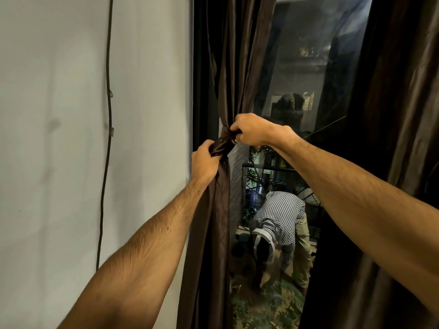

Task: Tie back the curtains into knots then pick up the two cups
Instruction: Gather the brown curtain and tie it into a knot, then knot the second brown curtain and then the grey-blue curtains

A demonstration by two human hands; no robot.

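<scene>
A dark brown left curtain [235, 67] hangs beside the window, gathered into a knot [224, 140] at mid height. My left hand [204, 162] grips the fabric just below and left of the knot. My right hand [251, 130] is closed on the knot from the right side. The curtain's tail [213, 233] drops straight down under my left hand. A second dark brown curtain [399, 115] hangs loose along the right edge. No cups are in view.
A pale wall [59, 138] fills the left, with a thin black cable [108, 115] running down it. Through the window glass [297, 67] a person in a striped shirt [278, 217] bends over among plants outside.
</scene>
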